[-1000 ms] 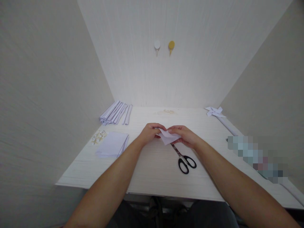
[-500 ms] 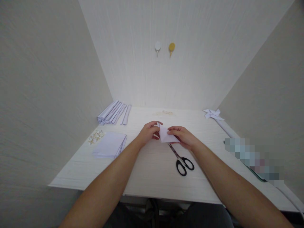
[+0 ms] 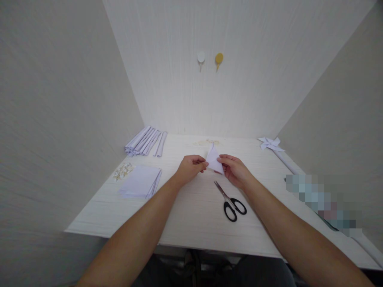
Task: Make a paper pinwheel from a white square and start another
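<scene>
A small piece of folded white paper (image 3: 214,160), now roughly triangular with a point upward, is held above the middle of the table. My left hand (image 3: 193,167) pinches its left corner between thumb and fingers. On the other side, my right hand (image 3: 233,167) grips the right edge, thumb in front and fingers behind. Black-handled scissors (image 3: 228,201) lie on the table just below my right hand, blades pointing up and left. To the left rests a stack of white paper sheets (image 3: 140,181).
Rolled paper tubes (image 3: 143,141) lie at the back left, with a pile of small pale pieces (image 3: 122,171) nearer. A paper pinwheel (image 3: 271,143) sits at the back right by a long paper tube (image 3: 285,163). Two hooks (image 3: 201,57) are on the wall. A blurred-out item (image 3: 323,203) lies at right.
The paper has turned so that a point faces up. My left hand has shifted its hold to the left corner; the view has moved slightly.
</scene>
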`<state>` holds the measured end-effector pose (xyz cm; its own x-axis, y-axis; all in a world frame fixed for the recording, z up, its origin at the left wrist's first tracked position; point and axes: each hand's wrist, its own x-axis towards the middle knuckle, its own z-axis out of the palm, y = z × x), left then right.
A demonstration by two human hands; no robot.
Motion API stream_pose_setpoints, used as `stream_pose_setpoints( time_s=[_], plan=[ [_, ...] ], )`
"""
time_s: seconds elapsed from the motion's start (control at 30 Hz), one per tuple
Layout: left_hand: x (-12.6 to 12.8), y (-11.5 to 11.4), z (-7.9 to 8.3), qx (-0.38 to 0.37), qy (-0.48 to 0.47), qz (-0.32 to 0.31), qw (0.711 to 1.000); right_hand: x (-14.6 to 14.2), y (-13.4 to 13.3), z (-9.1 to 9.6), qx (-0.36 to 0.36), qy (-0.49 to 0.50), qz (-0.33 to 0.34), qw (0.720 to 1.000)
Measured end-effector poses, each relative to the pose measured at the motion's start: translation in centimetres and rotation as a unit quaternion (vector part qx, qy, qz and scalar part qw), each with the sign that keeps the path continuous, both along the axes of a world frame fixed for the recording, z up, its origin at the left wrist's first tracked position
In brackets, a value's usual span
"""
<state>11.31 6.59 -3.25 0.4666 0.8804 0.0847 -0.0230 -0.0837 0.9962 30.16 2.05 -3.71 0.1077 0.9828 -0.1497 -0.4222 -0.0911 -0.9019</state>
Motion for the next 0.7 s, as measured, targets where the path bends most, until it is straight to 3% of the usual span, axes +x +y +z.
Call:
stream_pose_setpoints(
  time_s=[0.23, 0.7],
  plan=[
    [0.06, -0.03, -0.01, 0.022, 0.01, 0.011, 1.0, -0.34, -0.18, 0.34, 0.019, -0.009, 0.001, 1.0],
    [0.03, 0.39, -0.42, 0.043, 0.01, 0.042, 0.998, -0.04, -0.08, -0.03, 0.026, -0.145, -0.05, 0.988]
  ],
)
